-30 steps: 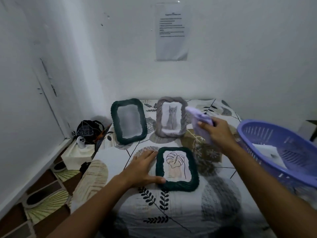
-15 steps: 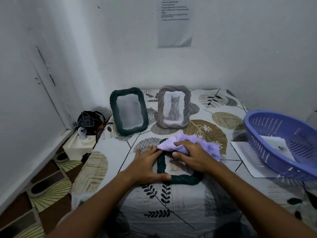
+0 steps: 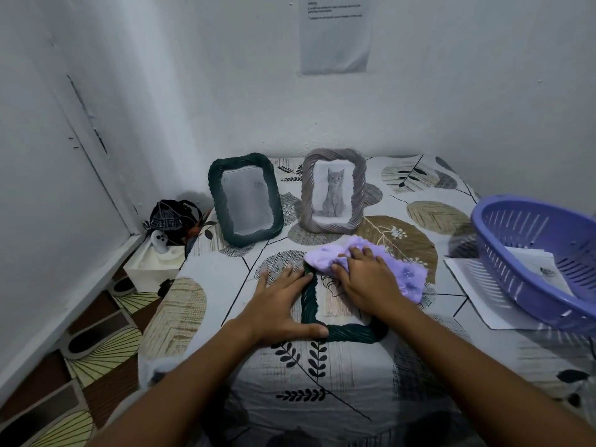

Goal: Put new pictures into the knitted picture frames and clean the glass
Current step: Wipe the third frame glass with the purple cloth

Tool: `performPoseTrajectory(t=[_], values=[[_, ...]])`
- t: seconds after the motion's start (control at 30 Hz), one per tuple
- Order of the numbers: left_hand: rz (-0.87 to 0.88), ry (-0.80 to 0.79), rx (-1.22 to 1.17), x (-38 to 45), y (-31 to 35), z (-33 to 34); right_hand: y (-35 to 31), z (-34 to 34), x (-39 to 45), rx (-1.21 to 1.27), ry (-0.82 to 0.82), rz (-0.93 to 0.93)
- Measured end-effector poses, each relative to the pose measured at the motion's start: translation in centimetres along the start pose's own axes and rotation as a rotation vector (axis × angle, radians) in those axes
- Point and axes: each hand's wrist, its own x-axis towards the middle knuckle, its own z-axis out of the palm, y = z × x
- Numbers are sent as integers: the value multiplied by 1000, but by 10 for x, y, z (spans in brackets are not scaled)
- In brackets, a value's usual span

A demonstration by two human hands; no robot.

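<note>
Lilac terry cleaning cloth (image 3: 383,264) bunched under the right hand (image 3: 367,280), fingers curled into the fabric and pressing it onto the glass of the dark green knitted picture frame lying flat (image 3: 309,304) near the front edge of the leaf-patterned bed sheet (image 3: 322,382). Left hand (image 3: 279,308) spread flat against the frame's left side, thumb hooked along the bottom rail, fingers straight, bracing rather than gripping.

To wipe well: keep the bracing palm firm so the frame cannot skid on the soft sheet; sweep in overlapping strokes from top rail to bottom; press lightly, since the mattress gives; work the cloth into the corners where the knitted border meets the glass; avoid snagging the yarn ridges.

Frame itself: rounded rectangle, thick twisted-rope knit, a faint line drawing showing under the glass between the two hands, upper right part hidden by cloth and hand. Behind it, towards the far edge, a second dark green knitted frame standing upright (image 3: 245,198), its pane greyish with no picture discernible, and just beside it a grey knitted frame with a kitten picture (image 3: 333,195). Likely still to do: the standing green one.
</note>
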Motion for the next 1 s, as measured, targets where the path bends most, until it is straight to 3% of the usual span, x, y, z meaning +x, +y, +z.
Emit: performPoseTrajectory(t=[0.2,0.37,0.57,0.7,0.87,1.0], values=[[-5,20,-8,-1,0,1,-22,0,5,-163,28,164],[-3,34,-24,0,-1,2,-18,-19,3,-250,10,52],[-13,28,-31,-1,1,1,20,-27,1,31,-171,-297],[-11,29,-30,-1,1,0,29,-17,3,114,-196,-422],[-12,26,-30,-1,1,0,28,-8,13,0,-231,-445],[-17,26,-26,-1,0,1,26,-6,14,-40,-221,-349]])
